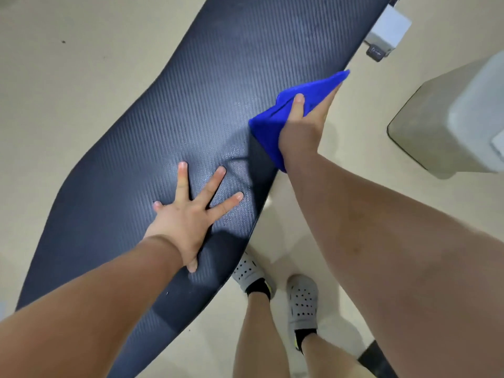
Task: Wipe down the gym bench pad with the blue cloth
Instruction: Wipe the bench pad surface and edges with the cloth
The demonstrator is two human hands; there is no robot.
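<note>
The long dark ribbed bench pad (169, 110) runs diagonally from lower left to upper right. My left hand (188, 214) lies flat on the pad's near part, fingers spread, holding nothing. My right hand (302, 126) grips the folded blue cloth (272, 124) against the pad's right edge; the thumb lies on top of the cloth and the fingers wrap over the side. Part of the cloth hangs past the edge. A damp-looking patch shows on the pad between the two hands.
Beige floor (68, 64) surrounds the bench. A white block with a black foot (386, 31) sits at the pad's far right end. A grey-white bin or stand (458, 118) is at the right. My feet in grey perforated shoes (301, 298) stand beside the pad's right edge.
</note>
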